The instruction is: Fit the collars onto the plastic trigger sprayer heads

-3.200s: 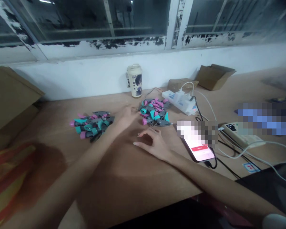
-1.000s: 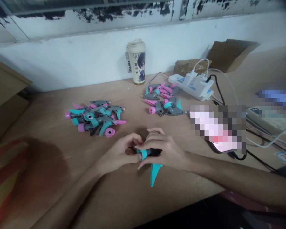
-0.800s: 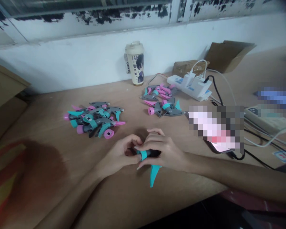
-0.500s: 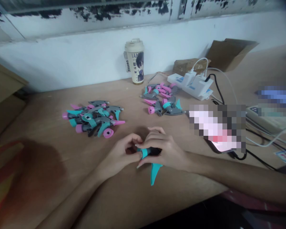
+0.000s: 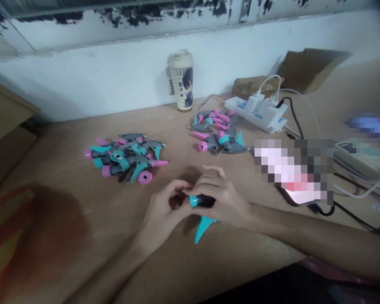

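A grey and teal trigger spray head (image 5: 203, 229) is held low over the table between my two hands. My right hand (image 5: 225, 197) wraps round its dark body, with the teal trigger sticking out below the palm. My left hand (image 5: 164, 209) is closed, its thumb and forefinger at the teal collar end; the fingertips there are partly hidden. Beyond my left hand lies a heap of spray heads (image 5: 126, 158) with grey bodies and pink or teal parts. Further back, a second, looser group of spray heads (image 5: 231, 143) lies on the wooden table.
A lidded coffee cup (image 5: 182, 82) stands against the wall. At the right are a white power strip (image 5: 266, 114) with chargers and cables, a blurred-out phone (image 5: 291, 173) and an open cardboard box (image 5: 310, 69). More cardboard (image 5: 9, 103) borders the left side.
The teal trigger has swung slightly to the left as the spray head turned in my hands. Both hands have kept their hold, and the view has shifted a little.
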Action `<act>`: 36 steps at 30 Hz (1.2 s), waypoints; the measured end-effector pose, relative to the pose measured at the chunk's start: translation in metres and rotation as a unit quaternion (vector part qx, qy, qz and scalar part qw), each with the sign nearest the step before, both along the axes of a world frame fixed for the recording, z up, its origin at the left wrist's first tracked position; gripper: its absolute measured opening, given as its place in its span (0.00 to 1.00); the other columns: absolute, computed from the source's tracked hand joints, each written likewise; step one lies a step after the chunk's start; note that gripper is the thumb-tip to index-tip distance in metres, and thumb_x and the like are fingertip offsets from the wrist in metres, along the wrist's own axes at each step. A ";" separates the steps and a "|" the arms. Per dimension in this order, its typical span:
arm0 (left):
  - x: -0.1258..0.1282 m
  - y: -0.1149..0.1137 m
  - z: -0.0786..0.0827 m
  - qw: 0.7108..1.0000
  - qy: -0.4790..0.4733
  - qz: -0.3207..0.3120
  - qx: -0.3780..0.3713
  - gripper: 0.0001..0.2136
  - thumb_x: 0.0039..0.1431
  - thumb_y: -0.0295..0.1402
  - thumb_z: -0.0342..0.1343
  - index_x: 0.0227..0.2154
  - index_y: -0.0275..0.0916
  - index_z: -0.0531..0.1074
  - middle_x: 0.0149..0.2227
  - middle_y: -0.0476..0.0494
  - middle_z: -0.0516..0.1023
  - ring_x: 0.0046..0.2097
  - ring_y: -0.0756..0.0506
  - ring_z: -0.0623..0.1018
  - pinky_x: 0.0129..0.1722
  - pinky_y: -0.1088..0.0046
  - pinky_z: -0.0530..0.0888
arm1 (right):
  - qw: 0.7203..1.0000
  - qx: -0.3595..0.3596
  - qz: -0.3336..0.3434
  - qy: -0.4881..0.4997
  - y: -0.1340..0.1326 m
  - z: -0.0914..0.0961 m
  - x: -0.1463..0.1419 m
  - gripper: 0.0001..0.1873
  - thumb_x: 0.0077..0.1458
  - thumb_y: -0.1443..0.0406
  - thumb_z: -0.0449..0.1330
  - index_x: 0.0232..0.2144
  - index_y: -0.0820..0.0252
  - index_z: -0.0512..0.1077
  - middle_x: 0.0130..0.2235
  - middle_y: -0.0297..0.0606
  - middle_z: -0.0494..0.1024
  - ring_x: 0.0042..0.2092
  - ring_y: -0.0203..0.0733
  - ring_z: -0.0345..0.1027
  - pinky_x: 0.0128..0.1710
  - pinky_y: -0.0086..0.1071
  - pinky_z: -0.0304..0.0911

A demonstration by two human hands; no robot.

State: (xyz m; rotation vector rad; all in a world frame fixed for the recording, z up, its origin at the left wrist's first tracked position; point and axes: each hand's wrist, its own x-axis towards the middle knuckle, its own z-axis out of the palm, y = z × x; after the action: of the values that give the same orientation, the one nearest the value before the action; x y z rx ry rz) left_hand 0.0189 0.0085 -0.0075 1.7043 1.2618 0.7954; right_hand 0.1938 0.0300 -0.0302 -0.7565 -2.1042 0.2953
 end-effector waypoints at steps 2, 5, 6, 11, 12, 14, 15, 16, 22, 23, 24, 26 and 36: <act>0.001 -0.002 0.000 0.999 0.019 0.041 0.025 0.08 0.53 0.35 0.56 0.36 0.40 0.67 0.34 0.48 0.75 0.35 0.47 0.75 0.31 0.74 0.71 | 1.000 0.000 -0.014 -0.001 0.000 -0.001 0.001 0.09 0.50 0.59 0.62 0.33 0.56 0.72 0.30 0.30 0.78 0.34 0.36 0.72 0.57 0.43 0.49; 0.003 -0.003 0.002 0.985 0.117 0.079 0.099 0.04 0.52 0.34 0.56 0.29 0.40 0.69 0.30 0.50 0.73 0.31 0.49 0.74 0.30 0.74 0.70 | 1.000 -0.002 -0.026 -0.006 0.001 -0.001 0.002 0.08 0.50 0.60 0.61 0.34 0.55 0.72 0.31 0.30 0.78 0.35 0.36 0.72 0.57 0.44 0.48; 0.003 -0.004 0.003 0.978 0.147 0.077 0.123 0.03 0.52 0.33 0.56 0.27 0.40 0.70 0.30 0.50 0.73 0.30 0.50 0.73 0.30 0.74 0.69 | 1.000 -0.003 -0.028 -0.010 0.001 -0.001 0.001 0.07 0.51 0.62 0.61 0.34 0.55 0.72 0.31 0.30 0.78 0.35 0.36 0.72 0.58 0.44 0.47; 0.006 -0.008 0.005 0.957 0.214 0.057 0.186 0.04 0.54 0.30 0.53 0.27 0.41 0.72 0.31 0.49 0.74 0.29 0.50 0.72 0.29 0.74 0.67 | 1.000 -0.008 -0.024 -0.010 -0.001 0.001 0.000 0.07 0.49 0.66 0.61 0.34 0.56 0.72 0.33 0.30 0.79 0.35 0.36 0.72 0.58 0.44 0.47; 0.006 -0.009 0.005 0.954 0.221 0.060 0.193 0.05 0.54 0.30 0.53 0.27 0.41 0.72 0.31 0.50 0.74 0.29 0.50 0.72 0.29 0.74 0.67 | 1.000 -0.010 -0.023 -0.008 -0.001 0.001 0.000 0.07 0.49 0.66 0.61 0.34 0.55 0.72 0.33 0.30 0.79 0.35 0.36 0.72 0.58 0.44 0.47; 0.008 -0.010 0.004 0.948 0.231 0.071 0.205 0.04 0.54 0.30 0.53 0.26 0.41 0.72 0.30 0.50 0.74 0.29 0.50 0.72 0.29 0.74 0.67 | 1.000 -0.017 -0.021 -0.011 0.000 0.001 0.000 0.07 0.49 0.66 0.61 0.34 0.54 0.72 0.34 0.29 0.79 0.36 0.36 0.72 0.57 0.44 0.48; 0.008 -0.011 0.004 0.946 0.235 0.078 0.208 0.04 0.53 0.30 0.53 0.26 0.41 0.71 0.30 0.50 0.73 0.29 0.49 0.72 0.29 0.74 0.67 | 1.000 -0.019 -0.020 -0.012 0.000 0.001 0.000 0.07 0.49 0.67 0.61 0.34 0.54 0.72 0.34 0.28 0.79 0.36 0.36 0.72 0.57 0.44 0.48; 0.009 -0.011 0.004 0.945 0.237 0.084 0.209 0.04 0.53 0.30 0.53 0.26 0.41 0.71 0.29 0.50 0.73 0.29 0.49 0.72 0.29 0.74 0.67 | 1.000 -0.021 -0.019 -0.012 0.001 0.001 0.000 0.07 0.49 0.67 0.61 0.34 0.54 0.72 0.35 0.28 0.79 0.37 0.35 0.72 0.57 0.43 0.48; -0.003 -0.001 0.008 0.951 0.205 0.143 0.182 0.04 0.53 0.32 0.54 0.26 0.41 0.72 0.29 0.50 0.72 0.28 0.50 0.70 0.30 0.73 0.68 | 0.997 -0.059 -0.045 0.037 0.006 0.004 0.002 0.13 0.42 0.59 0.68 0.32 0.55 0.73 0.32 0.29 0.79 0.35 0.37 0.72 0.55 0.43 0.53; -0.006 0.002 0.009 0.958 0.176 0.154 0.163 0.04 0.53 0.33 0.54 0.26 0.41 0.72 0.29 0.50 0.72 0.28 0.49 0.70 0.29 0.73 0.68 | 0.995 -0.071 -0.054 0.053 0.008 0.005 0.003 0.15 0.40 0.59 0.69 0.32 0.55 0.73 0.31 0.30 0.79 0.34 0.37 0.72 0.54 0.43 0.55; -0.008 0.004 0.010 0.969 0.138 0.156 0.135 0.05 0.54 0.35 0.54 0.26 0.41 0.72 0.29 0.49 0.73 0.29 0.49 0.71 0.28 0.73 0.69 | 0.992 -0.088 -0.060 0.067 0.009 0.006 0.004 0.17 0.39 0.59 0.69 0.33 0.55 0.73 0.31 0.30 0.79 0.34 0.37 0.72 0.53 0.42 0.56; -0.010 0.008 0.012 0.987 0.051 0.137 0.060 0.07 0.54 0.37 0.54 0.27 0.41 0.73 0.29 0.49 0.74 0.29 0.49 0.71 0.24 0.75 0.69 | 0.986 -0.128 -0.059 0.090 0.011 0.007 0.005 0.17 0.39 0.59 0.69 0.34 0.55 0.73 0.32 0.30 0.79 0.35 0.38 0.72 0.49 0.41 0.60; -0.003 0.002 0.018 0.997 -0.036 0.057 -0.042 0.09 0.55 0.37 0.54 0.28 0.38 0.75 0.27 0.49 0.72 0.24 0.52 0.69 0.21 0.79 0.69 | 0.946 -0.252 0.071 0.190 0.008 -0.001 0.002 0.21 0.39 0.59 0.69 0.37 0.56 0.70 0.37 0.34 0.76 0.40 0.38 0.70 0.41 0.34 0.66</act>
State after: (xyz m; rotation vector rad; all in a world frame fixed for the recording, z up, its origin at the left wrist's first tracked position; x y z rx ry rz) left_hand 0.0162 0.0107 0.0105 1.5346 1.3333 0.8502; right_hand 0.1960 0.0383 -0.0317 -0.7629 -1.7258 1.0053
